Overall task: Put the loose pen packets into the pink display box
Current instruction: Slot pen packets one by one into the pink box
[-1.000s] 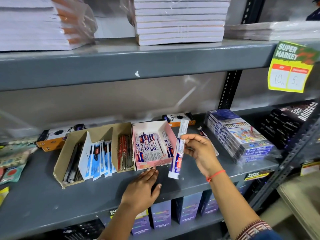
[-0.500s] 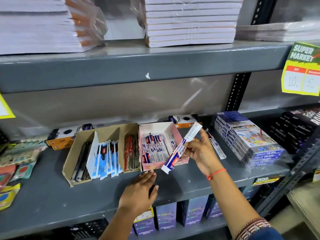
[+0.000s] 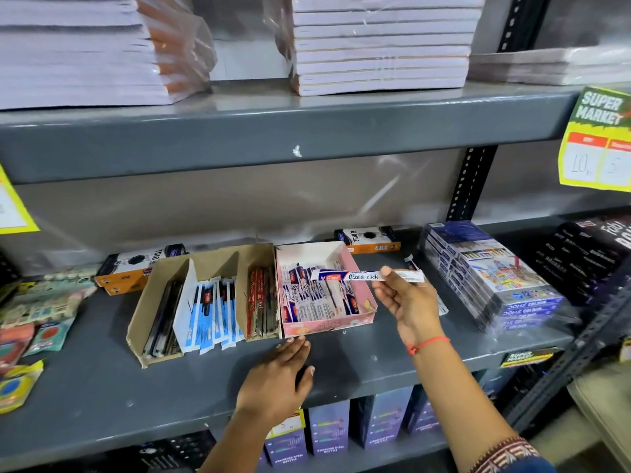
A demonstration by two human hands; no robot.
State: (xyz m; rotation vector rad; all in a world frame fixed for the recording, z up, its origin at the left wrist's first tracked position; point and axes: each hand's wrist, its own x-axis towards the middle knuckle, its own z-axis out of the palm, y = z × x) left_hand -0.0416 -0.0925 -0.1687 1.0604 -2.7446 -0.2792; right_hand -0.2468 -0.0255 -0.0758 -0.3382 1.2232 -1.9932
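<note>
The pink display box (image 3: 324, 326) stands on the grey shelf with several white-and-blue pen packets lying inside. My right hand (image 3: 408, 302) pinches one long pen packet (image 3: 351, 276) by its right end and holds it level over the box's right half. My left hand (image 3: 278, 377) rests flat on the shelf, fingertips touching the box's front wall. Another loose pen packet (image 3: 410, 261) lies on the shelf behind my right hand, partly hidden.
A brown cardboard tray (image 3: 143, 322) with dark, blue and red pens adjoins the pink box on its left. Stacked colour-pencil packs (image 3: 491, 274) sit on the right, orange-black boxes (image 3: 372, 238) behind. The upper shelf (image 3: 273, 138) hangs overhead with paper stacks.
My right hand has turned the packet from upright to level and carried it left over the pink box. My left hand stayed at the box's front.
</note>
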